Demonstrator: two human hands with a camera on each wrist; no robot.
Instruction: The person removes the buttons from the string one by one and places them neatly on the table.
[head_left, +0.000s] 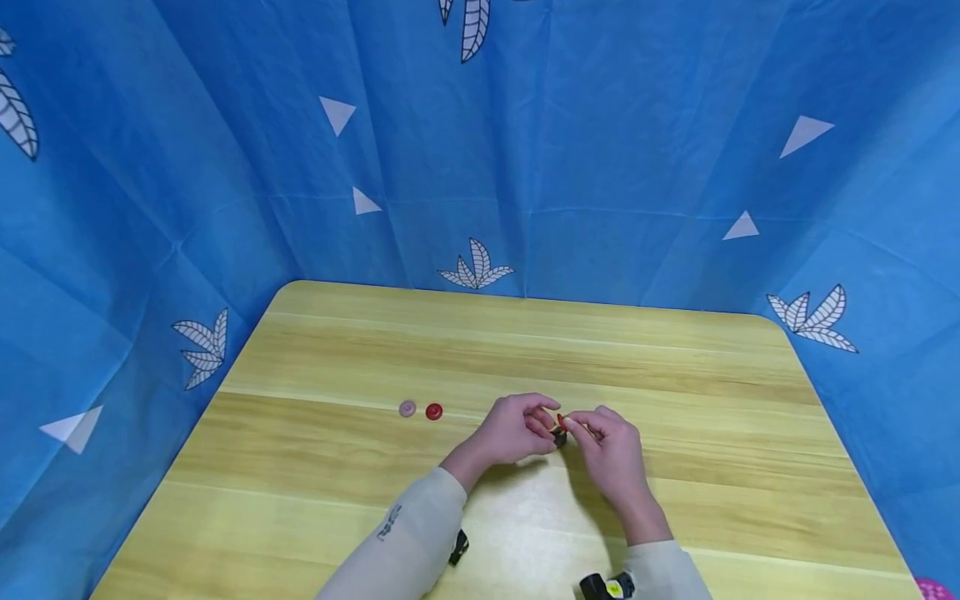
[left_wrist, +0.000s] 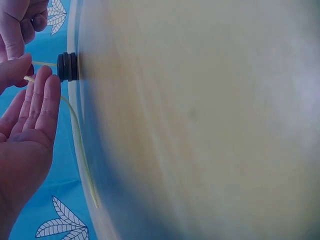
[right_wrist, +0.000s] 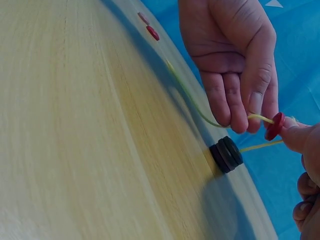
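Right wrist view: my right hand pinches a red button on the yellow cord; my left hand pinches the cord end. Risk: the end could slip out of the button's hole if either pinch loosens. Stacked black buttons stand on the table just below, near its middle.

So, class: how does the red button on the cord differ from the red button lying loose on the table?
The red button on the cord is pinched between fingertips, on edge above the table; the loose red button lies flat, untouched, beside a pink button. Both are small, round and red.
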